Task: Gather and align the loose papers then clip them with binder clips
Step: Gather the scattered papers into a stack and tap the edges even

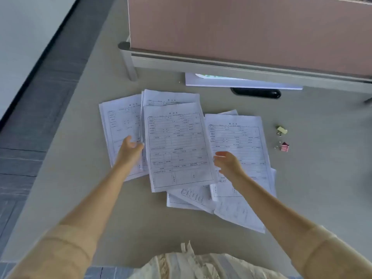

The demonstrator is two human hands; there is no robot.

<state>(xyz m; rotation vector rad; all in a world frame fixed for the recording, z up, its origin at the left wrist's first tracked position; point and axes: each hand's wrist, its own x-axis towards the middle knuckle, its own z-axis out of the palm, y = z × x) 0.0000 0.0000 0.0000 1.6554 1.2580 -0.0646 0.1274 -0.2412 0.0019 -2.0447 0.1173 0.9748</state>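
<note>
- Loose papers spread over the middle of the table, overlapping in an untidy fan, none squared to another.
- Top sheet central, slightly tilted, its lower edge toward the near edge of the table; more sheets poking out from under it on the left, at the far side and at the near side.
- Another sheet to the right, overlapping still more sheets that run toward the near right.
- All printed with the same ruled form: a short centred heading and boxed rows; writing too small and blurred to read.
- Left hand at the left edge of the top sheet, fingers curled against the paper there, resting over the left-side sheets; whether pinching the edge or only touching, cannot tell.
- Right hand over the right sheet, just beside the right edge of the top sheet, fingers spread loosely, clamped on nothing.
- Two clips right of the papers, well clear of them, toward the right edge of the table: a pale yellow clip farther back, a pink clip just nearer.
- No label legible on either clip.
</note>
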